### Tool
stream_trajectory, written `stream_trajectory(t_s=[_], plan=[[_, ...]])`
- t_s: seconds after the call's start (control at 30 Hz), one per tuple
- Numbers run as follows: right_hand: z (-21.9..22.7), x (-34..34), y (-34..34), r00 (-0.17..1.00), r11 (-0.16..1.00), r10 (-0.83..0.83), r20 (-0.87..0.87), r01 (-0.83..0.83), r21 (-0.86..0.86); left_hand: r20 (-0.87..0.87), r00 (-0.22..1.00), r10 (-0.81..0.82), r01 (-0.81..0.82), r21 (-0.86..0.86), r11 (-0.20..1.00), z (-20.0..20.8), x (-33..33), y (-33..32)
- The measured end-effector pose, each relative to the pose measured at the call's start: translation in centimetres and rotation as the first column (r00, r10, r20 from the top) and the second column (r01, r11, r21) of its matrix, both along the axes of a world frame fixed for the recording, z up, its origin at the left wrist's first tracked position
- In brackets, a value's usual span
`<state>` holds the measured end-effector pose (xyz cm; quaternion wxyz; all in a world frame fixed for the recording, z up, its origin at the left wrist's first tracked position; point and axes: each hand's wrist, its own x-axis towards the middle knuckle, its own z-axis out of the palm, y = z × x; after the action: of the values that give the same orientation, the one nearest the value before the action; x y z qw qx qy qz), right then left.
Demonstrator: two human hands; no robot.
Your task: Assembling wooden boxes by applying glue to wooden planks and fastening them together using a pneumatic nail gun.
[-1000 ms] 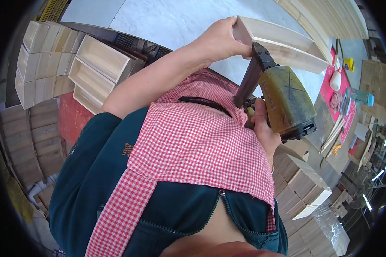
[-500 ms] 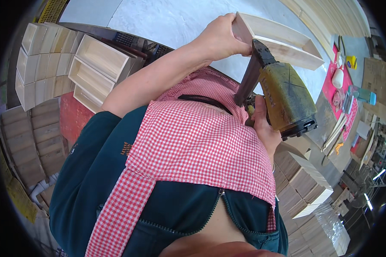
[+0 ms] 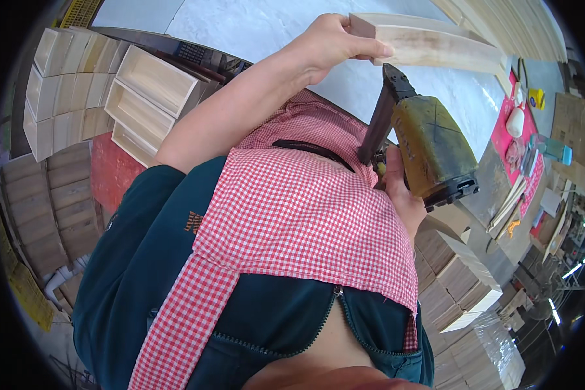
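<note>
The table (image 3: 240, 32) has a pale, bluish top with a marbled look — and toward its far right lies a thick stack of light wooden slats (image 3: 530, 29). Off to the right, a bright pink sheet (image 3: 502, 140) covers part of a grey surface (image 3: 545, 75), with a rounded white object (image 3: 515, 122) on the sheet and a yellow item (image 3: 536, 99) just beside it. Low on the left, pale open boxes (image 3: 151, 83) seem to rest on a red panel (image 3: 114, 179) — their contact is hidden.

A dark teal garment (image 3: 127, 260) with a front zipper (image 3: 338, 292) is worn beneath a red-and-white checked apron (image 3: 305, 221); the teal cloth is marked with small orange lettering (image 3: 192, 222).
</note>
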<state>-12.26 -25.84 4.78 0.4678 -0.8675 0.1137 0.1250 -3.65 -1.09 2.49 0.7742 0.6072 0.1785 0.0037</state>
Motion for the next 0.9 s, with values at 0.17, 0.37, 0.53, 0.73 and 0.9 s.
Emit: stream_trajectory(t_s=[0.17, 0.37, 0.53, 0.73, 0.9], plan=[[1.5, 0.5, 1.2, 0.995, 0.997, 0.075, -0.070, -0.075, 0.004, 0.029, 1.000, 0.009, -0.008, -0.012, 1.000, 0.2, -0.1, 0.0], [1.5, 0.4, 1.0, 0.994, 0.997, 0.062, -0.095, -0.065, -0.033, 0.036, 0.999, -0.007, 0.008, -0.030, 1.000, 0.5, -0.1, -0.2], [1.1, 0.3, 1.1, 0.995, 0.994, 0.099, 0.031, -0.100, 0.031, 0.028, 1.000, 0.008, -0.007, -0.023, 1.000, 0.5, -0.2, -0.3], [1.0, 0.2, 1.1, 0.994, 0.994, 0.108, 0.024, -0.107, -0.027, 0.011, 1.000, 0.002, -0.001, -0.067, 0.998, 2.5, -0.5, -0.6], [1.0, 0.3, 1.2, 0.991, 0.992, 0.124, 0.044, -0.122, -0.043, 0.013, 1.000, 0.001, 0.000, -0.045, 0.999, 1.6, -0.4, -0.4]])
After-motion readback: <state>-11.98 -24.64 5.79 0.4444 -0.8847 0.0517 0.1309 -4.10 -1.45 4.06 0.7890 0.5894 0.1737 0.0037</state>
